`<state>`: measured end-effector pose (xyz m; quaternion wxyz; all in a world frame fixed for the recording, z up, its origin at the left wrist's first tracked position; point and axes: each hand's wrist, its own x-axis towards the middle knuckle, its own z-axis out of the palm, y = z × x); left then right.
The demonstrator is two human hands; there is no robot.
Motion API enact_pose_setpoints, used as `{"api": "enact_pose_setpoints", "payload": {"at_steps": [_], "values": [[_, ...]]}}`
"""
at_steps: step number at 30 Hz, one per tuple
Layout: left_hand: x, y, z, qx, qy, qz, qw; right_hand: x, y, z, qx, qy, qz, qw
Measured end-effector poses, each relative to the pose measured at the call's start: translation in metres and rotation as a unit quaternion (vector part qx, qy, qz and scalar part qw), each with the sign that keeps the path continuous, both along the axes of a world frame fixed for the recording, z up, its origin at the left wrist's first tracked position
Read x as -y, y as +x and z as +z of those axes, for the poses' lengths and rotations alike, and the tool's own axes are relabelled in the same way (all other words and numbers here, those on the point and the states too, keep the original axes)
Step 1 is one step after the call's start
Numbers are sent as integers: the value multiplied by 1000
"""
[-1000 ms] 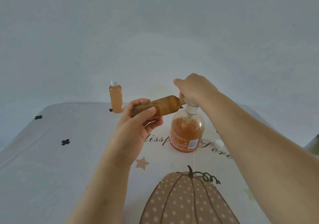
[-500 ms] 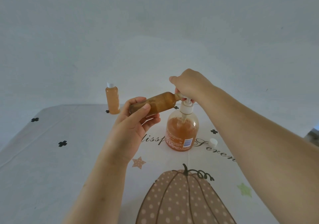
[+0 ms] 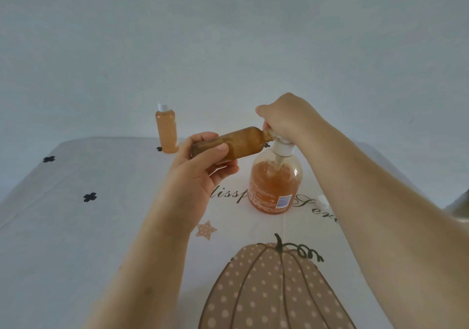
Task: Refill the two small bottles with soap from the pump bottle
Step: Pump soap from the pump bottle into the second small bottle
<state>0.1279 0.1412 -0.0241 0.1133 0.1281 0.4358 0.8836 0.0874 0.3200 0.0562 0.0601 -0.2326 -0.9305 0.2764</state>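
The left hand (image 3: pixel 200 176) grips a small bottle (image 3: pixel 236 144) near its base, thumb over the top and fingers curled underneath, holding it close to horizontal in the air with the neck tipped slightly up and pointing right. The bottle is uncapped and looks coated or filled with amber soap along most of its length. Its open neck meets the spout of the pump bottle (image 3: pixel 275 184), just under the right hand (image 3: pixel 286 118). That hand is closed over the pump head, knuckles up, covering the top of the pump so that the spout itself is mostly hidden; whether soap is flowing cannot be told. The pump bottle stands upright on the table (image 3: pixel 76 227), clear-walled, about two thirds full of orange soap, with a white collar and a small blue and white label low on its right side. A second small bottle (image 3: pixel 166 131) stands upright at the far edge of the table, well to the left of the pump bottle and apart from both hands; it wears a white cap and is full of orange soap nearly to the shoulder. A small white cap (image 3: pixel 322 200) lies on the cloth just right of the pump bottle, partly hidden by the right forearm. The tablecloth is pale, printed with a dotted pumpkin (image 3: pixel 266 290) near the front edge, a small star (image 3: pixel 206 229), dark clover marks and cursive lettering that runs behind the pump bottle. A plain grey wall fills the upper half of the view.
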Motion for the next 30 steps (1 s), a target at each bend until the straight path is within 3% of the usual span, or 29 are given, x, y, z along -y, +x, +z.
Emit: {"api": "enact_pose_setpoints", "payload": {"at_steps": [20, 30], "values": [[2, 9, 8, -9, 47, -34, 998, 5, 15, 24, -31, 31, 26, 999], [3, 6, 6, -1, 31, -25, 999, 4, 5, 16, 2, 17, 3, 1000]]}}
